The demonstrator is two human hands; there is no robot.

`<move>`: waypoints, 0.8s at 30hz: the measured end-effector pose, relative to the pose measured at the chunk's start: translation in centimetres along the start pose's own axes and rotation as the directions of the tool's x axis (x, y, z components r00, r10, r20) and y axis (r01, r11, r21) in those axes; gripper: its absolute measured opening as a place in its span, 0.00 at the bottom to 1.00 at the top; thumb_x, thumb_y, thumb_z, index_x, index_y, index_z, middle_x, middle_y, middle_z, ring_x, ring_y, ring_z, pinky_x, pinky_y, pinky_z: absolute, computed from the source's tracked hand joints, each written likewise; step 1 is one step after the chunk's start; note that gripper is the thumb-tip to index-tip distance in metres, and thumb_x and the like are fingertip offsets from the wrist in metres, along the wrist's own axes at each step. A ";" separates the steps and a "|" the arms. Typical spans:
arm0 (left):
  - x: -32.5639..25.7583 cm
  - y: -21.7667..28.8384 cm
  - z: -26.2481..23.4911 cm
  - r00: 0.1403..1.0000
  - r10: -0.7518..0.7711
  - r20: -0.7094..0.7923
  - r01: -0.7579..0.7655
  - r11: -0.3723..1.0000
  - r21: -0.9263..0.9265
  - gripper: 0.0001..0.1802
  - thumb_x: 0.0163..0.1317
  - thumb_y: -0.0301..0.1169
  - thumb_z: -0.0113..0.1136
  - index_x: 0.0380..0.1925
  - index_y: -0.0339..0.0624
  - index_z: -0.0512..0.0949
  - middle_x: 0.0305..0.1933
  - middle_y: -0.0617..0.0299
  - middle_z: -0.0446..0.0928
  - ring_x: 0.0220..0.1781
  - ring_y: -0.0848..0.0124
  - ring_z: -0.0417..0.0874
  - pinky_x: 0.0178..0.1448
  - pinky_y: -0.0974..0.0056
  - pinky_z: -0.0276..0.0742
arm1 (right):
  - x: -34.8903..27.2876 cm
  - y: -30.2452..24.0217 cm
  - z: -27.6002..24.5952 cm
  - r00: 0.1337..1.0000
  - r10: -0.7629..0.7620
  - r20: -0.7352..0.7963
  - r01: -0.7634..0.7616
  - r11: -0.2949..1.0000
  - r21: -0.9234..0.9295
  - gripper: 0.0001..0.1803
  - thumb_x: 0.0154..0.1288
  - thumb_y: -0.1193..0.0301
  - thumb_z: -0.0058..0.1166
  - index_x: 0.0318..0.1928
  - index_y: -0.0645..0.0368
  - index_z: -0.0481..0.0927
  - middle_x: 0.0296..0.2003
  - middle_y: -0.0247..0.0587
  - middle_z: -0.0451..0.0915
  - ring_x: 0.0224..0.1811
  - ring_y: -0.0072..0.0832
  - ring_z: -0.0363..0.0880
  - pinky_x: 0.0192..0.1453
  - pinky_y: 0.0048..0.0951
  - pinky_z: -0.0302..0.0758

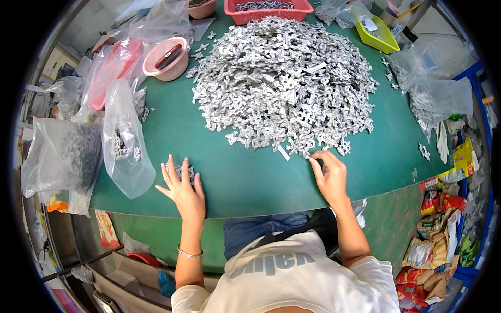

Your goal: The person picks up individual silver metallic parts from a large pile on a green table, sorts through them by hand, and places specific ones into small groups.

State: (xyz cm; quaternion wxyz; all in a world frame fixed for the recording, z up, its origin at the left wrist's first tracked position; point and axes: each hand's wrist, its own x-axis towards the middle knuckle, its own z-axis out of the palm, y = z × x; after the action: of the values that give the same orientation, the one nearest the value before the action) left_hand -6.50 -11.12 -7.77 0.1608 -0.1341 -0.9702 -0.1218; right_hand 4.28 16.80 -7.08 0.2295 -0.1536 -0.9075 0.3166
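Centrally, a great heap of small silvery metal parts [284,83] lay on the green table [245,180], and everything else stood in relation to that heap; the left hand [182,188] rested flat on the table below and to the left of the heap, well apart from it, fingers spread and covering a small cluster of the same parts [185,171], of which only an edge showed past the fingers; the right hand [330,175] lay at the heap's lower right edge, fingers curled and tips touching the outermost parts; whether it gripped one could not be told; the two hands were well apart from each other; left of the heap lay a clear plastic bag [125,141] with a few parts inside, and beyond it a fuller bag [65,154]; a pink bowl [167,58] stood at the heap's upper left; a red basket [266,10] touched its far edge; a yellow-green tray [377,31] sat at its upper right.
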 end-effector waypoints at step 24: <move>-0.7 11.3 -4.9 0.881 0.331 0.339 0.415 -0.194 -0.889 0.15 0.51 0.13 0.55 0.42 0.27 0.73 0.47 0.50 0.69 0.48 0.65 0.73 0.52 0.64 0.73 | -3.1 -6.6 -3.6 0.972 0.126 0.200 -0.232 0.664 0.711 0.09 0.47 0.83 0.60 0.33 0.65 0.79 0.30 0.39 0.78 0.17 0.12 0.64 0.22 0.14 0.61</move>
State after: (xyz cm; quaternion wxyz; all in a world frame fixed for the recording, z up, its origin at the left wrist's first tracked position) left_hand -1.07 -2.06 -1.32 -0.2481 -0.1975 -0.5190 -0.7938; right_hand 7.83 12.37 -1.35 0.1782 -0.1166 -0.6996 0.6821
